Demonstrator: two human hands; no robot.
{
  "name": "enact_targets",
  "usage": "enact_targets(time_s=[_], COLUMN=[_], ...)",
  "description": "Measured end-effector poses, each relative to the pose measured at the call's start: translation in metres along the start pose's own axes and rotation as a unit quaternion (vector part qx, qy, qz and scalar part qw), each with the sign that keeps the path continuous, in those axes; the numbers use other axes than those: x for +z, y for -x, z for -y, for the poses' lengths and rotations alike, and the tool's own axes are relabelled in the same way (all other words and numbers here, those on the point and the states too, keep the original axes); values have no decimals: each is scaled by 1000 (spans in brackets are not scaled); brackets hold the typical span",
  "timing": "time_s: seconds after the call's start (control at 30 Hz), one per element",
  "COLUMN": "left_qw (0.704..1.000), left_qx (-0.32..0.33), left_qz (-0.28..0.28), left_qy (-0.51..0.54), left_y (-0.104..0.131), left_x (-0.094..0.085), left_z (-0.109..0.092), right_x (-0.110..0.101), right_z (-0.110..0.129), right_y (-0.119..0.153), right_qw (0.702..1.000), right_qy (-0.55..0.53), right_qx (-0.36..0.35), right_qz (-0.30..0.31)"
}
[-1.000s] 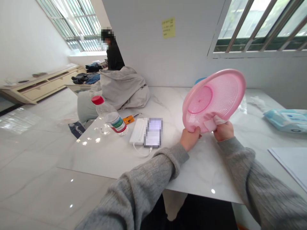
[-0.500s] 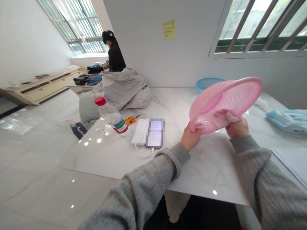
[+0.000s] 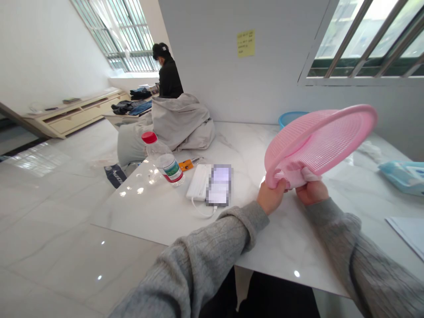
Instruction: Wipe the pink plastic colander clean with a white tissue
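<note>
A pink mesh basket [image 3: 331, 137] is tilted on its side above the table, its opening turned partly toward me. My left hand [image 3: 272, 195] is closed on the lower left of its rim, thumb over the edge. A pale wipe [image 3: 309, 174], crumpled and thin, is pinched in my right hand [image 3: 313, 191] and pressed against the lower inside of the mesh. Some of the right fingers are hidden by the basket and the wipe. Behind the basket a blue basin [image 3: 289, 118] shows only in part.
On the white table [image 3: 238, 145] stand a red-capped bottle [image 3: 168, 165], a white power bank [image 3: 198, 183] cabled to a phone [image 3: 219, 185], and a grey cloth heap [image 3: 185, 123]. A blue wipes pack [image 3: 404, 176] and paper [image 3: 407, 234] lie right. Another person [image 3: 170, 73] stands far left.
My right hand and the wipe have moved left along the lower basket wall, closer to my left hand. The basket is tilted a little more steeply. The whole view has shifted slightly.
</note>
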State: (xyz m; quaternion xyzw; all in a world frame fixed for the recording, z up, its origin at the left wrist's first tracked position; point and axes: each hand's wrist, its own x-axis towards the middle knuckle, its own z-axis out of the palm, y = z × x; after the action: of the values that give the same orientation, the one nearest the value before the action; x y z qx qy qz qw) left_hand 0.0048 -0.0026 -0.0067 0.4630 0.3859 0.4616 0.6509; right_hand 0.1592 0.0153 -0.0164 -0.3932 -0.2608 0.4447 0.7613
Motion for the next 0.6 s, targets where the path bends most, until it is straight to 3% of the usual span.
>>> enact_targets(time_s=[0.3, 0.47, 0.6], left_qw=[1000, 999, 999], left_qx=[16, -22, -20], left_qz=[7, -7, -8], left_qy=[-25, -45, -46], left_y=[-5, -10, -8], left_x=[-4, -5, -5], left_z=[8, 12, 8], right_x=[-9, -22, -31], right_z=[9, 21, 30], right_y=[-10, -20, -27], right_qw=[999, 995, 993], right_qy=[31, 82, 98], right_qx=[-13, -26, -45], right_qz=[-11, -53, -40])
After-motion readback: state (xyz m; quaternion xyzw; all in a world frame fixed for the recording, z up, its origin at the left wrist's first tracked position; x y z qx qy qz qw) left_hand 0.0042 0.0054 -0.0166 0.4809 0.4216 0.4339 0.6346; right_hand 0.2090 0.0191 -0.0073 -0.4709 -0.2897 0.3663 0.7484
